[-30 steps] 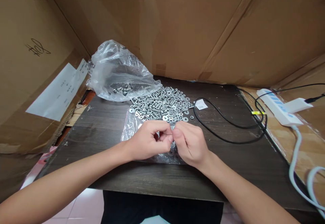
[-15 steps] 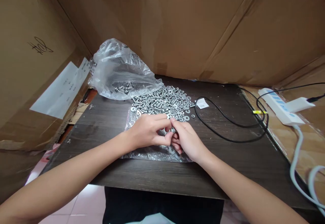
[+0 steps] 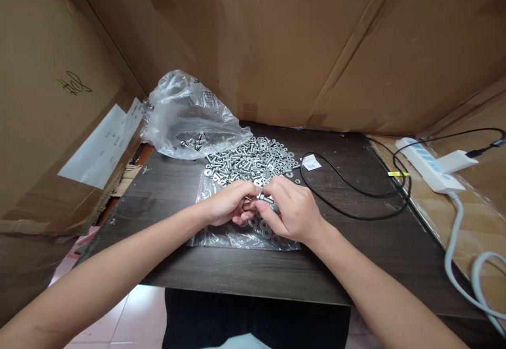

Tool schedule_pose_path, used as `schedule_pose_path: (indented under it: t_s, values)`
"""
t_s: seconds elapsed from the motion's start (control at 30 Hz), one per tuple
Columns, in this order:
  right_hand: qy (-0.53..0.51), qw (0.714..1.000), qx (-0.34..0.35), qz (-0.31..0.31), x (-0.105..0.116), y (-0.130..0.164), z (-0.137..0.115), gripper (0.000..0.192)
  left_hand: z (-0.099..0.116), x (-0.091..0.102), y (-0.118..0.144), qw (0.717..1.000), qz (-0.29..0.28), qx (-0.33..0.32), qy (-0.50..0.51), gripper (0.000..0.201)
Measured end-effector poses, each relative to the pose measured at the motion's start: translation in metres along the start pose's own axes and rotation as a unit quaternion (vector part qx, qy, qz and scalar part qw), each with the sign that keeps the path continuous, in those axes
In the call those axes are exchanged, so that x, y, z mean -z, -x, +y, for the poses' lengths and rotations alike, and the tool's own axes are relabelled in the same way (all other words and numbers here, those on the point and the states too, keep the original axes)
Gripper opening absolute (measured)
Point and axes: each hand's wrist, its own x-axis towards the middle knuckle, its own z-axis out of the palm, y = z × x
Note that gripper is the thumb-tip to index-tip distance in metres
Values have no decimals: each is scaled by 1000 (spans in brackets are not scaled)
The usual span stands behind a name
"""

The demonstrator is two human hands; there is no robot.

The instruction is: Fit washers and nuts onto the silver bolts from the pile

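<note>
My left hand (image 3: 231,201) and my right hand (image 3: 294,209) meet above a flat clear plastic bag (image 3: 221,239). Between their fingertips is a small silver bolt (image 3: 266,198), partly hidden by the fingers. My right thumb and forefinger pinch around it, while my left fingers curl closed at its other end. Whether a nut or washer sits on the bolt is too small to tell. Loose washers (image 3: 265,229) lie on the bag under my right hand. Just beyond my hands spreads a pile of silver bolts, nuts and washers (image 3: 247,160).
A larger, open clear plastic bag (image 3: 190,112) with bolts inside lies at the back left. A white paper slip (image 3: 311,162) and a looped black cable (image 3: 356,216) are to the right, near a white power strip (image 3: 430,164). Cardboard walls (image 3: 284,48) enclose the dark tabletop (image 3: 375,254).
My right hand has turned and lifted slightly, its thumb now facing left, and the bolt shows between the fingertips. My left hand has rolled and drawn back a little to the left.
</note>
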Motion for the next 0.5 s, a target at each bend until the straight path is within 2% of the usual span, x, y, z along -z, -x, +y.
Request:
schedule_pose_path:
  t_s: [0.27,0.37,0.5]
  values:
    - [-12,1000,6,7,2,1,1,18,-1,-3,4,998,-45,-24,-31,45]
    - [-24,1000,2,-1,2,1,2,17,-2,-4,4,999,-32,-11,-33,45]
    - [-20,1000,-1,-3,-1,1,3,22,-3,-5,3,996,-3,-41,-79,41]
